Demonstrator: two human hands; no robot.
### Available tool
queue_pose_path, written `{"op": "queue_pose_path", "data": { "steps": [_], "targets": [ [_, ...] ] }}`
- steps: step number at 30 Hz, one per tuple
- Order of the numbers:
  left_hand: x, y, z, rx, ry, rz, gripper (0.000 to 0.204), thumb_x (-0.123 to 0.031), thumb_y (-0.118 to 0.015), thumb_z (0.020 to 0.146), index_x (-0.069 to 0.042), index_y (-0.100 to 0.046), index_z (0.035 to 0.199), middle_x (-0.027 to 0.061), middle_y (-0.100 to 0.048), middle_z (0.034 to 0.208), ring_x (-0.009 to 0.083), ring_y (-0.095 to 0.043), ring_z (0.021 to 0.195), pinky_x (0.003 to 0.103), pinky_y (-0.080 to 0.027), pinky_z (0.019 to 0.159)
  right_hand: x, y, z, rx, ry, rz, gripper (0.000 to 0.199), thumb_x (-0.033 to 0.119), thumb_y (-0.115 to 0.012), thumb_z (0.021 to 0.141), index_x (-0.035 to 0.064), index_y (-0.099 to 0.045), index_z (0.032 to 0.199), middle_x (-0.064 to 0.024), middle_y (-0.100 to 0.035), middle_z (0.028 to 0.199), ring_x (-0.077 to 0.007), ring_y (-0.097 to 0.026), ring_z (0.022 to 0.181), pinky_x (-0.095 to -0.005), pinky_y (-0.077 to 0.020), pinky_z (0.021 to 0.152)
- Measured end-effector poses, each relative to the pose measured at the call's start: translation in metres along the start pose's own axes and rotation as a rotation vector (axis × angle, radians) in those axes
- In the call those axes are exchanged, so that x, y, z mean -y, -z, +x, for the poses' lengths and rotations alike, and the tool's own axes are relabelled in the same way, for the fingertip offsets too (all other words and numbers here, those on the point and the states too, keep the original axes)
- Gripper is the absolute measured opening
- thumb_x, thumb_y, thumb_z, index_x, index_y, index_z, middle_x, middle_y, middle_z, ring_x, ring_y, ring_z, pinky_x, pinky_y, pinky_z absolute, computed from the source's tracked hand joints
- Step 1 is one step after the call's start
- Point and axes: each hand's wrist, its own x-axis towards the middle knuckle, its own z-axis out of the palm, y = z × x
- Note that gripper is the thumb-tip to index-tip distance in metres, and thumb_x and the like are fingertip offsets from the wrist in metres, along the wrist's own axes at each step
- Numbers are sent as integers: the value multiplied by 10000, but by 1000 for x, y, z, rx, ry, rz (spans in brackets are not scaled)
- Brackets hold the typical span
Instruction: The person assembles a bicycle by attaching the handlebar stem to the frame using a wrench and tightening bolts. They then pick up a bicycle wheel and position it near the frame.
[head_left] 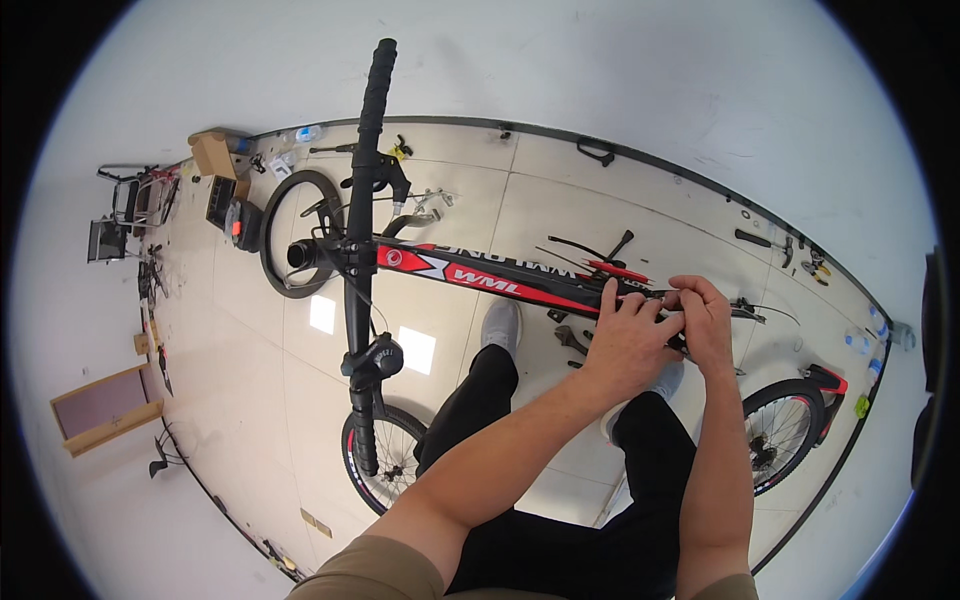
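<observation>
A black, red and white bicycle frame (480, 276) runs from the handlebar (358, 300) toward the right, in front of my legs. Both my hands are at its rear end. My left hand (632, 340) is bent over the top of the frame, its fingers closed against the tube. Right beside it, my right hand (704, 325) has its fingers curled in a pinch. Whatever lies between those fingertips is hidden. A black and red part (617, 272) lies just beyond my left fingers, and a thin cable (780, 308) sticks out past my right hand.
A spoked wheel (392, 450) is below the handlebar, another (783, 430) at the right beside a red and black piece (828, 385). Behind the handlebar is a black tyre (275, 240). Tools (765, 240) lie along the wall, with an opened cardboard box (212, 155) far left.
</observation>
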Motion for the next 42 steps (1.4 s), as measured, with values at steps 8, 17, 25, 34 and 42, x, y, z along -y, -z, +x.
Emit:
{"op": "queue_pose_path", "data": {
  "steps": [8,17,25,34,42],
  "targets": [
    [1,3,-1,69,23,-4,438,-326,-770,809,-166,-610,1184,43,-645,1144,258,-556,1139,650,-236,1109,-12,2,7,63,17,150,248,174,-592,906,-49,-684,850,-32,-637,742,-102,-555,692,-250,-453,641],
    [-4,5,3,159,33,4,448,-324,-771,796,-174,-625,1192,32,-647,1177,253,-563,1173,635,-247,1091,-5,13,0,-169,118,-448,405,341,-642,925,-27,-654,758,-127,-627,659,-222,-581,630,-352,-470,621],
    [-5,4,4,136,21,-7,470,-271,-755,840,-169,-599,1272,27,-642,1170,254,-561,1174,634,-256,1102,29,45,-37,-260,-17,-429,344,266,-656,938,-75,-683,897,-88,-672,718,-142,-557,621,-321,-458,602],
    [-2,6,0,128,33,-4,488,-273,-748,847,-168,-588,1296,28,-641,1165,259,-565,1167,626,-256,1103,32,21,-55,-270,290,-187,137,50,-632,904,-41,-693,986,-107,-692,793,-162,-628,695,-281,-499,652],
    [-1,3,5,166,15,-57,413,-218,-743,826,-139,-611,1209,45,-647,1158,272,-569,1163,616,-266,1100,22,8,-43,-233,436,-113,133,27,-649,867,14,-724,976,-107,-664,906,-209,-645,851,-309,-511,767]
  ]
}}
